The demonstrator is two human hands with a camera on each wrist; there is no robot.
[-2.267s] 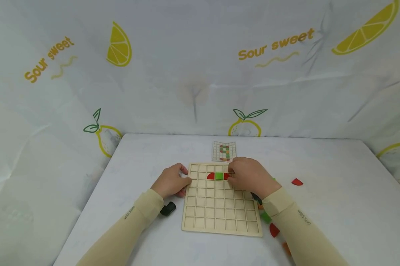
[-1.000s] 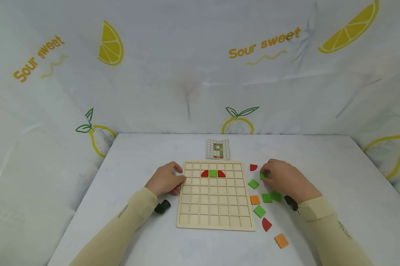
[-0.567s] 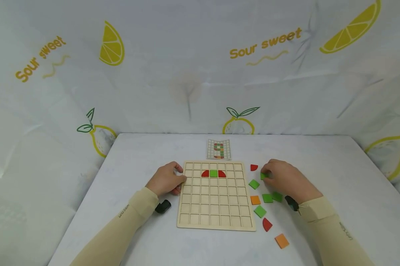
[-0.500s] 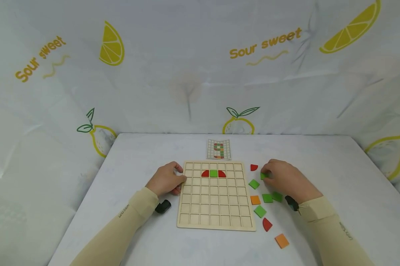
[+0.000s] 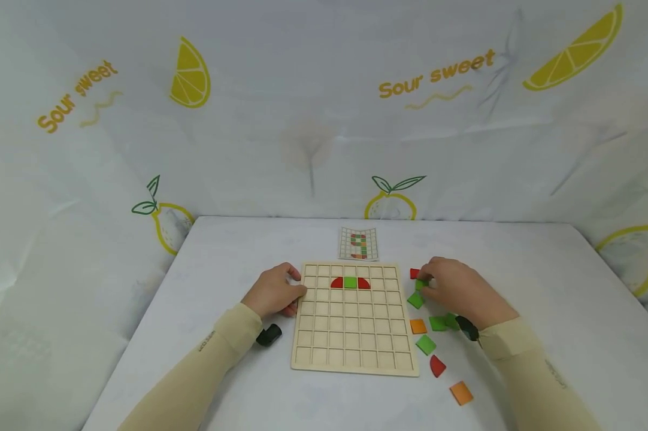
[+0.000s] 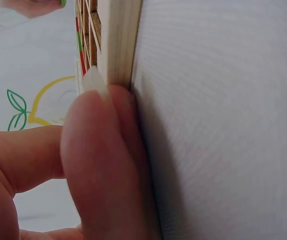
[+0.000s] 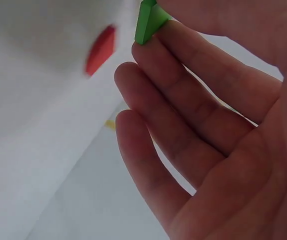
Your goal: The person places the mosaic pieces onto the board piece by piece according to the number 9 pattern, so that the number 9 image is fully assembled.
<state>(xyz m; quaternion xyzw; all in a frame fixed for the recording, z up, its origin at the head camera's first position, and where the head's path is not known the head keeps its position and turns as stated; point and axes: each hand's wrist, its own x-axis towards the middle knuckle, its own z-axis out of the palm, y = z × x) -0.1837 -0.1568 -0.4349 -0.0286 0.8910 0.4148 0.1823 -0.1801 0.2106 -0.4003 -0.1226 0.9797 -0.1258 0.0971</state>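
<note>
A pale wooden grid board (image 5: 355, 341) lies flat. In one row sit a red quarter-circle tile (image 5: 337, 283), a green square tile (image 5: 350, 282) and another red quarter-circle tile (image 5: 363, 283). My left hand (image 5: 274, 291) holds the board's left edge; in the left wrist view its thumb (image 6: 96, 160) lies against the edge, with a fingertip behind it. To the right of the board, my right hand (image 5: 456, 287) pinches a green square tile (image 7: 151, 22) between thumb and fingertips. Beneath and beside it lies a red tile (image 5: 414, 273), partly hidden by the fingers.
A small pattern card (image 5: 359, 244) with a coloured grid figure lies behind the board. Loose tiles lie on the right, among them a green square (image 5: 426, 345), orange squares (image 5: 461, 393) and a red quarter-circle (image 5: 438, 366). The wrist cameras are black (image 5: 270, 335).
My right hand has left the red quarter-circle on the board, gone right to the loose tiles and taken a green square tile, now shifted slightly left. The left hand stays at the board's edge.
</note>
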